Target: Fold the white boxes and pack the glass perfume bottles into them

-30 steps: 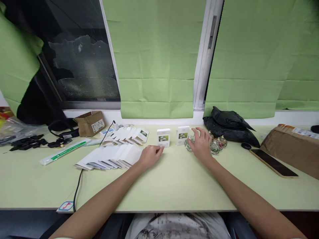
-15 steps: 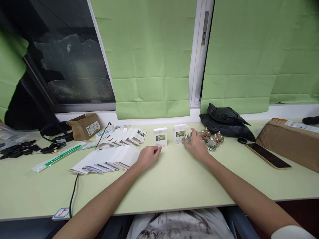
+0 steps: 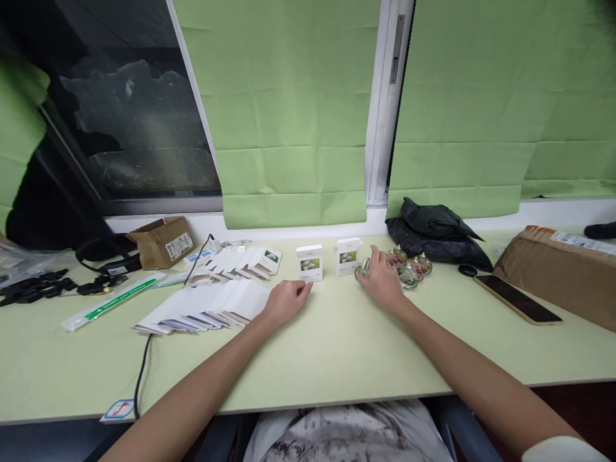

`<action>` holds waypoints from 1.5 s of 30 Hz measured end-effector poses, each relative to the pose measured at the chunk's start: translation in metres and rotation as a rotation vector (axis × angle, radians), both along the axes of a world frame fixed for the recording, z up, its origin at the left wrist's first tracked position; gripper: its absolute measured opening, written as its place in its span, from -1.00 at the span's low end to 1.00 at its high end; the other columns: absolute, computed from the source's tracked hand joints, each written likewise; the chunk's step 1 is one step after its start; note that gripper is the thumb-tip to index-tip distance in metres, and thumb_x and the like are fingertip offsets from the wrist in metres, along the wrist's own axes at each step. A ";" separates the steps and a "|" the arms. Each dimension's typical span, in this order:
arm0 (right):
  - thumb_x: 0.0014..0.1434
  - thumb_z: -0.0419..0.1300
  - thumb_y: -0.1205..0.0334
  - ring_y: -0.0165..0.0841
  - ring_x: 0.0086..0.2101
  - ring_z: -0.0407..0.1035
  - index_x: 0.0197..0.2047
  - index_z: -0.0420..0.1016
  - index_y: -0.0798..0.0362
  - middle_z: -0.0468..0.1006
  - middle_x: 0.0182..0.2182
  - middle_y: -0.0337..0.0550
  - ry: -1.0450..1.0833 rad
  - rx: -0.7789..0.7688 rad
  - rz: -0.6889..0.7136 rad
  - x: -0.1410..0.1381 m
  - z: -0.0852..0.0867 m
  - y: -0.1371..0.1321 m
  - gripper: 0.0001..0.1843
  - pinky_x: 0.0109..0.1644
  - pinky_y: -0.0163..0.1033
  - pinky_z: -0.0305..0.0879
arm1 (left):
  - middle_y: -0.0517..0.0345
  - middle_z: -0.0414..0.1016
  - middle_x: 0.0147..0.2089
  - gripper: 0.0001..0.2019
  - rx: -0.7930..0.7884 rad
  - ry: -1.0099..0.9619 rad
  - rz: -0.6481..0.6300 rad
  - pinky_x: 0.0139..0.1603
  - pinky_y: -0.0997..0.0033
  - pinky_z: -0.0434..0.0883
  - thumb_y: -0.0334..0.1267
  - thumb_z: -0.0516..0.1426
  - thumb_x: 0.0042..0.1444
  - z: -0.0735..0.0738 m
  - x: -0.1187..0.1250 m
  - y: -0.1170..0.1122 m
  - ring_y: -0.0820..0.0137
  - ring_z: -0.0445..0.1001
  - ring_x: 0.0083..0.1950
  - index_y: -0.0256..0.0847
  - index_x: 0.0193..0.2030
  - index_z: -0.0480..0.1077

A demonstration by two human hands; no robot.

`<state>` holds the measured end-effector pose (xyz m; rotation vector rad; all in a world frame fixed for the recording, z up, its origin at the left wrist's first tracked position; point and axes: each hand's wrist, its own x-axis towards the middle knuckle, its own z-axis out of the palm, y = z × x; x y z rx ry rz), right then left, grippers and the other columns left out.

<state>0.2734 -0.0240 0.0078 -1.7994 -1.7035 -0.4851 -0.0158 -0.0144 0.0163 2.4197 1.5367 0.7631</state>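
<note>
Two small white cartons (image 3: 347,258) stand upright near a person's hands

Near the centre of the frame, both cartons face the camera, slightly apart, each printed with a green picture with pale round shapes. Just right of them lies a cluster of glassy ornaments (image 3: 414,269), clear, green and reddish with gold-coloured tips. The right hand (image 3: 382,279) reaches over the cluster's left end, thumb and fingers apart around a clear piece; whether they grip it cannot be told. The left hand (image 3: 289,300) is near the foot of the left carton, its fingers curled together; whether they hold anything or touch the carton cannot be told.

Left of centre, white boxes lie overlapping in a front row (image 3: 206,307) beside the left hand and a back row (image 3: 240,262) behind it. Farther out at left are a clear sleeve with a green strip (image 3: 113,301) and an open cardboard box (image 3: 161,244). At right are black plastic packages (image 3: 436,237), a phone (image 3: 520,300) lying flat, and a brown parcel (image 3: 563,276) at the frame's edge. All rest on a pale green table (image 3: 337,359). Green curtains (image 3: 293,128) and a dark window (image 3: 139,109) fill the top.
</note>
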 end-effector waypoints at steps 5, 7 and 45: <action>0.27 0.17 0.08 0.09 0.05 0.35 0.43 0.04 0.23 0.43 0.11 0.28 -0.026 0.059 0.005 -0.002 0.003 -0.005 -0.22 0.05 0.04 0.31 | 0.16 0.38 -0.57 -0.46 -0.014 0.002 0.004 -0.37 0.34 0.01 0.11 -0.06 0.39 0.000 0.000 0.000 0.34 0.29 -0.50 -0.14 -0.55 0.31; 0.30 0.16 0.06 0.13 0.14 0.29 0.46 0.02 0.22 0.38 0.21 0.31 -0.070 0.106 0.063 -0.004 0.008 -0.007 -0.21 0.16 0.11 0.26 | 0.16 0.38 -0.56 -0.46 -0.022 0.003 0.004 -0.37 0.33 0.01 0.11 -0.06 0.39 0.001 0.000 0.000 0.34 0.28 -0.50 -0.14 -0.54 0.31; 0.40 -0.06 0.48 -0.10 0.07 0.27 0.07 0.46 0.02 0.54 -0.02 0.01 -0.346 0.157 0.454 -0.012 0.029 -0.001 -0.64 0.35 0.04 0.09 | 0.19 0.34 -0.52 -0.52 -0.021 -0.003 -0.057 -0.37 0.33 0.06 0.08 -0.05 0.40 0.003 0.003 -0.004 0.34 0.27 -0.46 -0.13 -0.49 0.27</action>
